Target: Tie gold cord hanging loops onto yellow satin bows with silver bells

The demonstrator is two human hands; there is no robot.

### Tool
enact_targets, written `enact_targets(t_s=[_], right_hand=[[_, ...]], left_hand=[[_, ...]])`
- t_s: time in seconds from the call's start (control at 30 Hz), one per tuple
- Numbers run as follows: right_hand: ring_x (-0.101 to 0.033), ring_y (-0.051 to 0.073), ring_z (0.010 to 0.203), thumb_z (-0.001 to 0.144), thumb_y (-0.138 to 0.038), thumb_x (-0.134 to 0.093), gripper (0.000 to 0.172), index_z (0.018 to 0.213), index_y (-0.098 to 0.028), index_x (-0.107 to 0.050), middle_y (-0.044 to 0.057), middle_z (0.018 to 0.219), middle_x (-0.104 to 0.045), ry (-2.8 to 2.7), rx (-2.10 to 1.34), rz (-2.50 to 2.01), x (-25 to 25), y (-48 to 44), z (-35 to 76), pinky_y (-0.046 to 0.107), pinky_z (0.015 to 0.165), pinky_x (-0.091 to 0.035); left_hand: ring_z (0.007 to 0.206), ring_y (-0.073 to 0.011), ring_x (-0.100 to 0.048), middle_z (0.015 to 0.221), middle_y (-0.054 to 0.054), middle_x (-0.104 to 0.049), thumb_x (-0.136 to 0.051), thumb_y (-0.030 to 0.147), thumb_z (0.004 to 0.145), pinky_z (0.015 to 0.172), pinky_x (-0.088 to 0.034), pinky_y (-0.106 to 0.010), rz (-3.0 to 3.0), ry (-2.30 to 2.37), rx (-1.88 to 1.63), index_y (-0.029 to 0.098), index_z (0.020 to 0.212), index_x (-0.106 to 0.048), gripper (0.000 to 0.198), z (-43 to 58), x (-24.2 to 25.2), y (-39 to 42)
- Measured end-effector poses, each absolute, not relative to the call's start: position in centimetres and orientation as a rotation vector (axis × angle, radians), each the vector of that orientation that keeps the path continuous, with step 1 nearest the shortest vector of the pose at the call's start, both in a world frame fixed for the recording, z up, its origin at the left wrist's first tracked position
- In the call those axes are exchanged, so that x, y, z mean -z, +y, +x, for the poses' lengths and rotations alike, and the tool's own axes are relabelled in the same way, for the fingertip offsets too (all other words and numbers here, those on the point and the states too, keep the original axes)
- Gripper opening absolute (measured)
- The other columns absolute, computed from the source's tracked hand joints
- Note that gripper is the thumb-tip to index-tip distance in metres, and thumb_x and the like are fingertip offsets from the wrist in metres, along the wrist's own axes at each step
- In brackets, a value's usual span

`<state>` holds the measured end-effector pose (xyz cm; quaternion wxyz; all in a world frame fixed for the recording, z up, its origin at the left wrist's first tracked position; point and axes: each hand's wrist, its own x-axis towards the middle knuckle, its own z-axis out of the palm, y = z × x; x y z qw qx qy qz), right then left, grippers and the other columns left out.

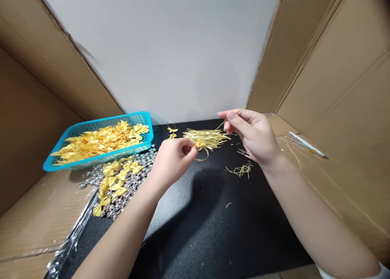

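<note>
One bow [200, 144] sits pinched in the left hand [179, 159] above the desk [258, 222], while the right hand [254, 134] grips a cord [220, 125] (any link is unclear): apparently mid-tying, so next the bow needs holding steady.

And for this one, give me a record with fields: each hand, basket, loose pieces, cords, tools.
Left hand: pinching a yellow bow, thin gold loop just below it
Right hand: pinching a gold cord, raised above the black table
Basket: blue basket at left, holding yellow ribbon pieces
Loose pieces: loose bows among silver beads
Cords: gold bundle beyond the hands; curled scraps nearer
Tools: pointed metal tips, rest hidden; slim white tool at right
</note>
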<state>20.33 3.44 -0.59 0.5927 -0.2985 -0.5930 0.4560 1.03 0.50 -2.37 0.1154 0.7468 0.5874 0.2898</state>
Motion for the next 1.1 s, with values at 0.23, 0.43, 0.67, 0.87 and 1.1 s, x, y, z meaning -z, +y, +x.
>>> enact_targets(t_s=[0.23, 0.43, 0.67, 0.87, 1.1], right_hand=[[-0.062, 0.015, 0.076, 0.086, -0.024, -0.063, 0.014, 0.081, -0.017, -0.075, 0.002, 0.078, -0.072, -2.115, -0.973, -0.894, 1.1, 2.8, 19.8, 0.029, 0.072, -0.045], [-0.051, 0.022, 0.094, 0.089, -0.028, -0.06, 0.018, 0.087, -0.02, -0.076, 0.006, 0.089, -0.065, -2.467, -0.524, -0.944, 1.1, 2.4, 20.3, 0.035, 0.082, -0.041], [-0.05, 0.027, 0.101, 0.087, -0.035, -0.061, 0.019, 0.093, -0.024, -0.076, 0.008, 0.095, -0.063, -2.59, -0.443, -0.997, 0.6, 1.3, 20.4, 0.045, 0.089, -0.037], [-0.053, 0.018, 0.076, 0.081, -0.018, -0.063, 0.01, 0.079, -0.021, -0.071, 0.002, 0.075, -0.06, -2.121, -0.361, -0.922, -0.8, 2.2, 21.7, 0.033, 0.072, -0.04], [-0.05, 0.011, 0.046, 0.076, -0.024, -0.069, 0.006, 0.078, -0.019, -0.073, -0.002, 0.055, -0.063, -2.239, -0.974, -1.145, 0.4, 2.6, 22.6, 0.025, 0.044, -0.034]], left_hand=[[0.053, -0.0125, -0.049, 0.058, -0.001, -0.063, -0.055, 0.03, 0.08, 0.05, -0.029, -0.023, 2.073, 1.607, -0.817, 0.014, 0.068, -0.069, 0.025, 1.2, 3.2, 0.9], [0.056, -0.0122, -0.048, 0.059, 0.0, -0.062, -0.054, 0.028, 0.08, 0.051, -0.031, -0.023, 2.059, 1.566, -0.816, 0.015, 0.067, -0.067, 0.023, 1.2, 3.3, 0.9], [0.055, -0.0116, -0.045, 0.058, 0.001, -0.059, -0.053, 0.03, 0.081, 0.051, -0.031, -0.024, 2.041, 1.564, -0.848, 0.014, 0.066, -0.066, 0.026, 1.4, 2.9, 0.7], [0.054, -0.0123, -0.048, 0.059, 0.0, -0.063, -0.054, 0.028, 0.081, 0.052, -0.032, -0.024, 2.058, 1.614, -0.88, 0.015, 0.07, -0.069, 0.023, 1.3, 2.7, 0.4], [0.053, -0.0117, -0.047, 0.057, 0.0, -0.059, -0.057, 0.032, 0.081, 0.05, -0.034, -0.023, 1.941, 1.648, -1.073, 0.013, 0.075, -0.071, 0.024, 1.1, 2.1, 0.5]])
